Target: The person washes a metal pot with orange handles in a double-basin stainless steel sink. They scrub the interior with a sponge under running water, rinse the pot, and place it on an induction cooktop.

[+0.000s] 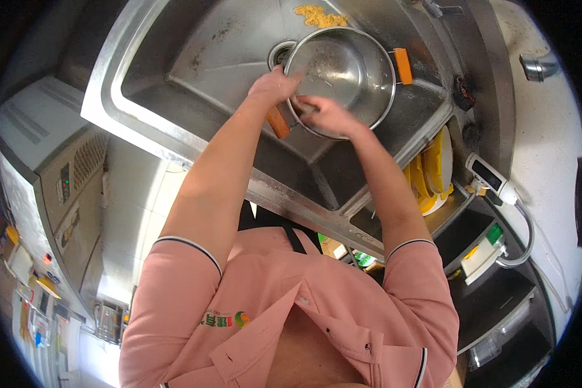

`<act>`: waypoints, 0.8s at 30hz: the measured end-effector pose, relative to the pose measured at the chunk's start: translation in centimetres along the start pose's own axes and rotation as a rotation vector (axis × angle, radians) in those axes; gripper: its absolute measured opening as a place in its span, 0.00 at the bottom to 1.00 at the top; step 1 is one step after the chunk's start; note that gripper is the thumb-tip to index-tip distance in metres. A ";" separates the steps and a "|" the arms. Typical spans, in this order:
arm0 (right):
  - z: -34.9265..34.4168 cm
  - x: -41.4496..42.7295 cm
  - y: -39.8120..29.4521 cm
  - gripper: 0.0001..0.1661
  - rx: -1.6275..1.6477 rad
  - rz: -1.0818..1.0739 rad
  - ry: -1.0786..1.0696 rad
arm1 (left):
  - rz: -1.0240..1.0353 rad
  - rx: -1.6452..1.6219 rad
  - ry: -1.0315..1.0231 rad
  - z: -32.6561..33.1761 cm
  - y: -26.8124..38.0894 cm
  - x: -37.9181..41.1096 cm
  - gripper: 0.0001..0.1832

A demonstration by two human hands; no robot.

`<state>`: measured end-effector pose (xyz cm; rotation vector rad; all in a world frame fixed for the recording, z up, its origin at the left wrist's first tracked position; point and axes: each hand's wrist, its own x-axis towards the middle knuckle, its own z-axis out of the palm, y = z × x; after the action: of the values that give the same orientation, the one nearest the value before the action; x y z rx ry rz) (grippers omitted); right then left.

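Note:
A round stainless-steel pot [342, 68] with two orange handles sits tilted in a metal sink [213, 92]. My left hand [274, 88] grips its left rim, thumb on the inner side and fingers outside. Just below that hand is one orange handle [278, 123]; the other orange handle [403, 66] points right. Inside the pot's near left wall, my right hand [331, 115] is blurred, its fingers curled on what looks like a small greyish pad [308, 107]. Some wet sheen shows on the pot's bottom.
Yellow food scraps [320, 16] lie beyond the pot, near the drain [281, 54]. Yellow-and-white dishes [431, 167] stand in a right-hand basin below a white pull-out faucet [490, 177]. A dark scrubber [463, 93] rests on the sink ledge. A grey appliance [72, 169] stands at left.

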<state>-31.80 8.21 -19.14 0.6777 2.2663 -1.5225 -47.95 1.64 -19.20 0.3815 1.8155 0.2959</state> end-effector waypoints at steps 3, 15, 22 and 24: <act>-2.5 2.9 7.3 0.18 0.238 0.046 0.306 | 0.089 0.119 0.030 1.1 -0.5 0.9 0.28; 2.4 3.9 7.9 0.21 -0.966 0.597 -0.246 | -0.042 -0.227 0.041 1.4 -0.9 1.2 0.33; 0.6 9.6 0.7 0.12 1.324 0.246 0.692 | -0.065 -0.488 -0.053 2.0 -1.8 1.9 0.46; 0.7 8.1 0.4 0.10 1.056 0.215 0.559 | -0.098 -0.526 -0.044 1.8 -1.9 2.3 0.46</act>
<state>-38.31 9.36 -23.80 1.7151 1.4056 -2.6030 -47.03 0.85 -22.45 -0.0690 1.6321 0.6700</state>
